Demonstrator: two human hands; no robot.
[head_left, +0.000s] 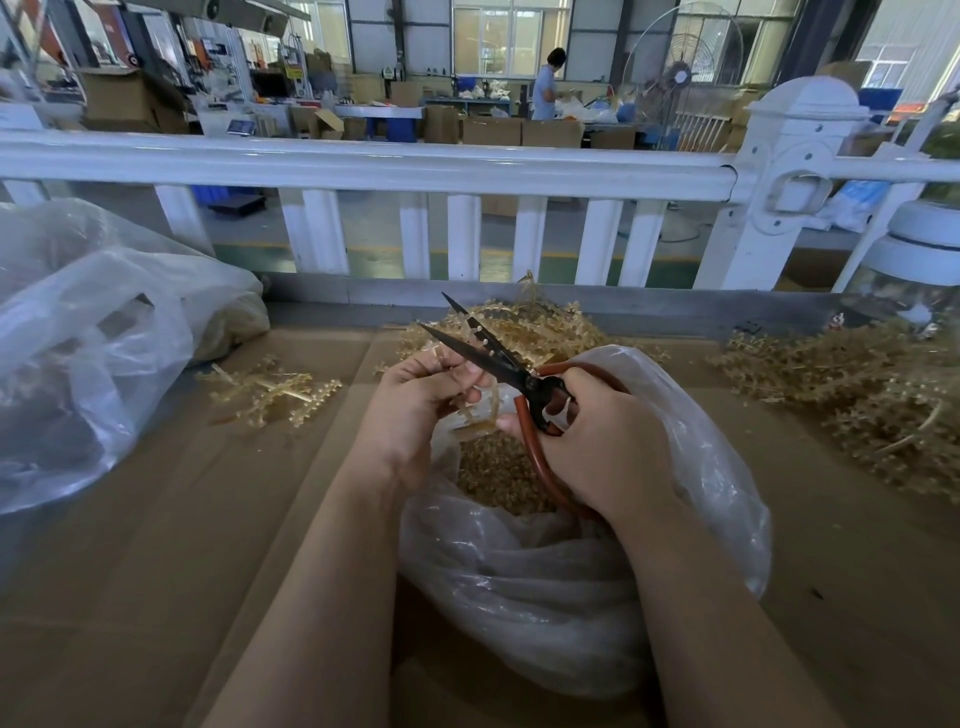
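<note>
My right hand (602, 441) grips the red-brown handles of black-bladed scissors (488, 353), whose blades stand apart and point up and to the left. My left hand (421, 400) pinches a thin translucent amber plastic sprue strip (480, 415) right by the blades. Both hands hover over an open clear plastic bag (571, 582) that holds several small amber cut pieces (498, 473). Part of the strip is hidden behind my left fingers.
Heaps of amber sprue branches lie behind the bag (524, 327), at left (270, 389) and at right (872, 400) on the cardboard-covered table (156, 571). A large clear bag (88, 353) sits at far left. A white railing (415, 166) bounds the far edge.
</note>
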